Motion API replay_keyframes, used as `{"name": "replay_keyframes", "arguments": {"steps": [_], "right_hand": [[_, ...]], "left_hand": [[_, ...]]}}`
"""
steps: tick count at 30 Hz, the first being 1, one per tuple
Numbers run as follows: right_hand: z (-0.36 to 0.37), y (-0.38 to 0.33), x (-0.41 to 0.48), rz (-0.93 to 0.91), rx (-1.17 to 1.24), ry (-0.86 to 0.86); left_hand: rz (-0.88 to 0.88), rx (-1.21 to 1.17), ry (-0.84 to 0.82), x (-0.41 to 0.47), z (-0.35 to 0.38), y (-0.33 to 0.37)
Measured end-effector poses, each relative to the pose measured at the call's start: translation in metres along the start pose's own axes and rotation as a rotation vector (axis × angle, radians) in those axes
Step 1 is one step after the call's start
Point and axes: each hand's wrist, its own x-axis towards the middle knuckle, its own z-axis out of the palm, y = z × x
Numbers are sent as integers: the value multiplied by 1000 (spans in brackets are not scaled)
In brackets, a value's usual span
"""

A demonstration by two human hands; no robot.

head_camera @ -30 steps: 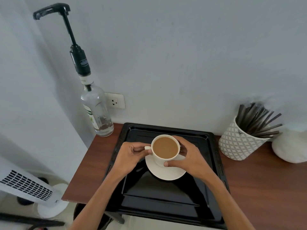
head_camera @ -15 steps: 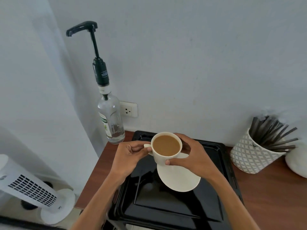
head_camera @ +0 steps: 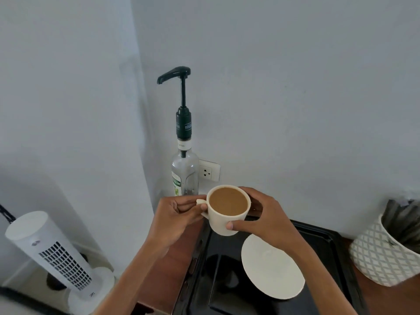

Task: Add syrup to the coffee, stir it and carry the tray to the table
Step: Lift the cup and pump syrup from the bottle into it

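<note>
Soft even daylight, wide-angle edge distortion

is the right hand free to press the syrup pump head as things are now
Probably not. The right hand is wrapped around the coffee cup, and the left hand pinches its handle. The pump head stands clear above, unobstructed, so one hand would have to let go first.

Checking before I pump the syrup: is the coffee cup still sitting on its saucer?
No, both hands hold the coffee cup lifted clear of the saucer, which lies bare on the black tray.
</note>
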Motion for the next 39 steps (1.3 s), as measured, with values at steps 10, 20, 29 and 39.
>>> {"name": "replay_keyframes", "arguments": {"steps": [10,20,29,39], "right_hand": [[18,-42,36,-84,-29,-27],[37,-83,73,-84,-26,-43],[27,-115,98,-68,-127,-238],[-43,-217,171,-159,-426,145]], "left_hand": [[52,61,87,5,-37,41],[120,104,154,17,-73,77],[150,9,150,25,-93,103],[120,-24,117,39,-128,132]]}}
